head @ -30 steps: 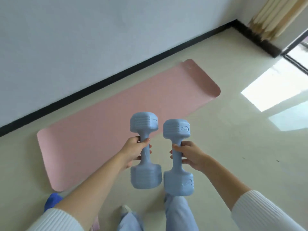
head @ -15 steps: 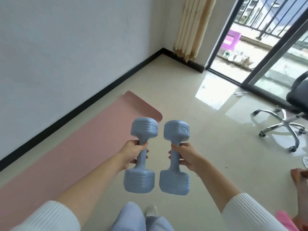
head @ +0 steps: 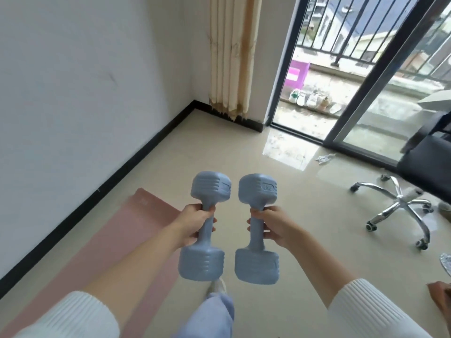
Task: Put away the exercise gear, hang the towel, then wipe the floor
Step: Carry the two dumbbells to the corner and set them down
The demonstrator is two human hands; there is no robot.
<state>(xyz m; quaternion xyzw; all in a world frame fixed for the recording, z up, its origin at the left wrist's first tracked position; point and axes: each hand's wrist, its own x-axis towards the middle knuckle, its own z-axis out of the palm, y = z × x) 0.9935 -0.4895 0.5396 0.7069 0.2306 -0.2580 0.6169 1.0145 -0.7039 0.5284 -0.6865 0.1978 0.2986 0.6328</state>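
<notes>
- The left dumbbell and the right dumbbell, both pale blue, are up in the air in front of the person, upright, close side by side but not touching.
- The left hand has its fingers wrapped tight around the handle of the left dumbbell. The right hand holds the right one in the same way. I judge that the grip in the middle of each handle balances the weight for carrying.
- The pink yoga mat lies flat and unrolled on the floor along the wall, below the left arm. So this part of the gear is not yet put away.
- No box, shelf or rack for the dumbbells shows here, so the place for them must be outside the view.
- A purple thing stands on the balcony, near some shoes. I cannot tell whether it is a bin, nor what it holds.
- An office chair stands at the right, well apart from the mat.
</notes>
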